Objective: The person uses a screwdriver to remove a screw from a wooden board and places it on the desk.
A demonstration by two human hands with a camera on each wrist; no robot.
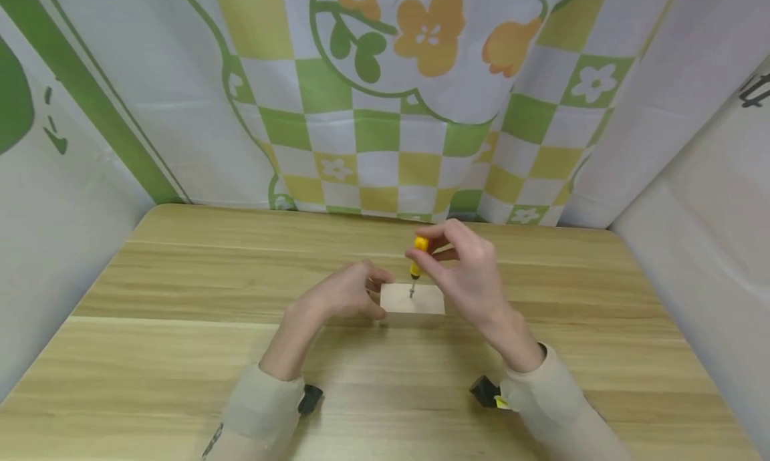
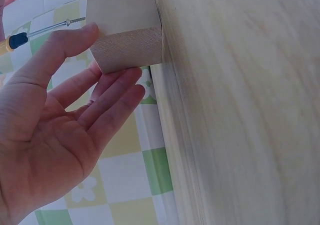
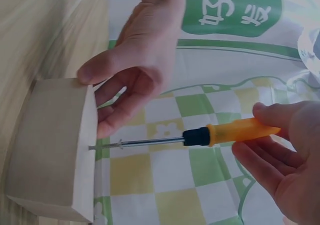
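Note:
A pale wooden block (image 1: pixel 428 302) lies on the table, and my left hand (image 1: pixel 343 292) steadies its left end between thumb and fingers. In my right hand (image 1: pixel 472 264) is a screwdriver (image 3: pixel 240 131) with a yellow handle and black collar, pinched near the top of the handle by thumb and fingertips. Its shaft points down at the block's upper face. A small screw (image 3: pixel 106 146) stands at the shaft's tip, its point at the block's surface in the right wrist view. How deep it sits, I cannot tell.
The wood-grain table (image 1: pixel 180 354) spreads around the block on all sides. A checked, flower-printed curtain (image 1: pixel 379 133) hangs along its far edge, with white cloth walls (image 1: pixel 710 200) at both sides. Dark wrist devices (image 1: pixel 484 391) sit by the sleeves.

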